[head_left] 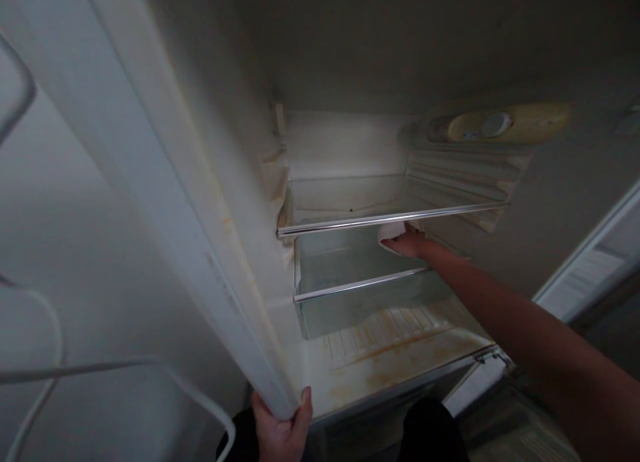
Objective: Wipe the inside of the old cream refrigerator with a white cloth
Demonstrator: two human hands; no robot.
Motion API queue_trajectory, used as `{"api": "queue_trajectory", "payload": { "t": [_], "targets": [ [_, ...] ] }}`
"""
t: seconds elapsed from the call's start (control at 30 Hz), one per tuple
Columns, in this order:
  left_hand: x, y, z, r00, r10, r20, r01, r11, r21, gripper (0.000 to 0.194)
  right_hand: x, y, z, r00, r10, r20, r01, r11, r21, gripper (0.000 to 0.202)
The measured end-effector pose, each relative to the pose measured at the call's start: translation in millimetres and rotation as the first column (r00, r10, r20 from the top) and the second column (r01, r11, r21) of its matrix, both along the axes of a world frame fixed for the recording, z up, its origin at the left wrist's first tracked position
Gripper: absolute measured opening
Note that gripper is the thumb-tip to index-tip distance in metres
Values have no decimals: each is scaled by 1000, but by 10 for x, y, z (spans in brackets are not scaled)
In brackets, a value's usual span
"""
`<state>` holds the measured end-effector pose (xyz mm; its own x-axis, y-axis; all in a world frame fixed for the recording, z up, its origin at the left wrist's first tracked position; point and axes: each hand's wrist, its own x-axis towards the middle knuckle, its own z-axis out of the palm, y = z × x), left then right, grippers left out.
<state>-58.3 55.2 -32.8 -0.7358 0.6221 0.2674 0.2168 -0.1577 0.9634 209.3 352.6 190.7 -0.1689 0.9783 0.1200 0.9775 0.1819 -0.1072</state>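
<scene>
My right hand (411, 242) reaches into an open fridge, between its two glass shelves. It presses a white cloth (391, 233) bunched under the fingers, beneath the upper shelf (350, 199) and above the lower shelf (345, 259). Down at the bottom, my left hand (283, 429) grips the left front edge of the fridge wall (235, 302), thumb on the inner side and fingers on the outer side. Part of the cloth is hidden behind the upper shelf's front trim.
A yellowed control housing with a round dial (496, 124) sits on the right inner wall. Brown stains mark the fridge floor (380, 375). White cables (115, 364) hang at the left. A hinge (493, 354) shows at the lower right corner, close to my right forearm.
</scene>
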Motion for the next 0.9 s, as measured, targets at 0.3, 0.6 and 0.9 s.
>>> {"api": "queue_trajectory", "payload": {
  "t": [0.3,0.6,0.9],
  "targets": [
    [16,30,145,1000,-7,15,6,998,63,65,-1283,-1025,-10,879,474,-44,-476,875,-91,71],
    [1,29,148,996,-79,52,72,991,114,56,-1581,-1754,-245,874,481,-68,-439,842,313,57],
    [-63,-5,61,996,-90,23,88,993,75,61,-651,-1189,-148,967,225,-121,-210,970,125,82]
  ]
}}
